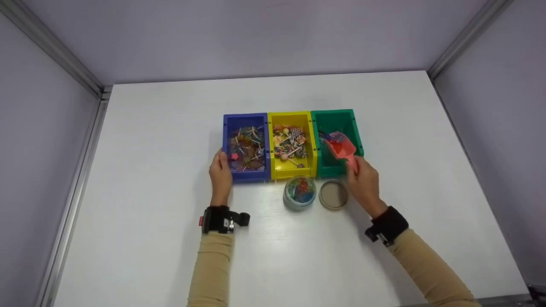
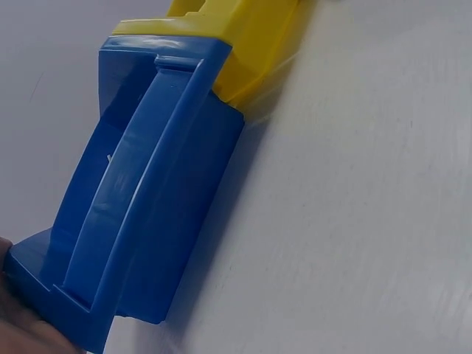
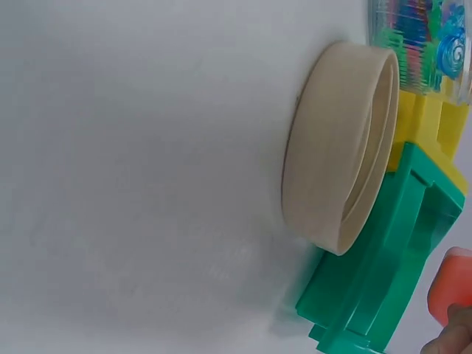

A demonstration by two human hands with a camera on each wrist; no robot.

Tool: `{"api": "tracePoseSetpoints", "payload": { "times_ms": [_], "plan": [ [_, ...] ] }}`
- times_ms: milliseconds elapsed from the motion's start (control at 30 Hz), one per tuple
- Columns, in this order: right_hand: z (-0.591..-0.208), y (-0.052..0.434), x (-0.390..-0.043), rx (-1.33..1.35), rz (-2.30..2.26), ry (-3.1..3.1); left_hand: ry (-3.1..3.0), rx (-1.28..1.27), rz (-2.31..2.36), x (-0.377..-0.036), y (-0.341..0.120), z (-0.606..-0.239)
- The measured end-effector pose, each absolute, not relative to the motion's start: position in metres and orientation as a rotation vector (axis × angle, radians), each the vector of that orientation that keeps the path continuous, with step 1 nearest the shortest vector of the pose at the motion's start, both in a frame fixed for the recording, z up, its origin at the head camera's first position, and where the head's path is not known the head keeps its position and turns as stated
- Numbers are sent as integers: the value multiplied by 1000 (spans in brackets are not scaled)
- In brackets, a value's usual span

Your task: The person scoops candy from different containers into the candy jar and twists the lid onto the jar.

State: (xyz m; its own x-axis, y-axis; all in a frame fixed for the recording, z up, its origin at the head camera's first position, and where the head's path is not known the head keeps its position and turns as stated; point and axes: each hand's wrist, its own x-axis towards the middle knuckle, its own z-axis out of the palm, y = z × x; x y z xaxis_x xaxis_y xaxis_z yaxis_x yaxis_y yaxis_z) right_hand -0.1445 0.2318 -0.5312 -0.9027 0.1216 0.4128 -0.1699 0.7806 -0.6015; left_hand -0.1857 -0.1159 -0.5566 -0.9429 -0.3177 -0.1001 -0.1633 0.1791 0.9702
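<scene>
My right hand point(image 1: 364, 181) grips the handle of a pink scoop point(image 1: 347, 149), which is over the green bin point(image 1: 337, 170) and holds red and dark blue pieces. In the right wrist view, part of the scoop point(image 3: 450, 284) and some fingers show at the edge. My left hand point(image 1: 220, 177) holds the outer left side of the blue bin point(image 1: 245, 175), its thumb at the rim. The blue bin contains small stick candies and other bits. An uncapped clear jar point(image 1: 300, 194) with colourful pieces inside stands before the bins.
The yellow bin point(image 1: 293, 174), with several swirl lollipops, sits between the blue and green bins. A beige round lid point(image 1: 334, 195) lies right of the jar, close to my right hand. Pale walls enclose the white table point(image 1: 149, 170) at the back and sides.
</scene>
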Motion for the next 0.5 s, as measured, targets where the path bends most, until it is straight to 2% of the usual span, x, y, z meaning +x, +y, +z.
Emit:
{"api": "tracePoseSetpoints", "payload": {
  "times_ms": [500],
  "plan": [
    [-516,241,-112,313,944,-2558,-2345,479,-1825,-185,-115,-557]
  ]
}}
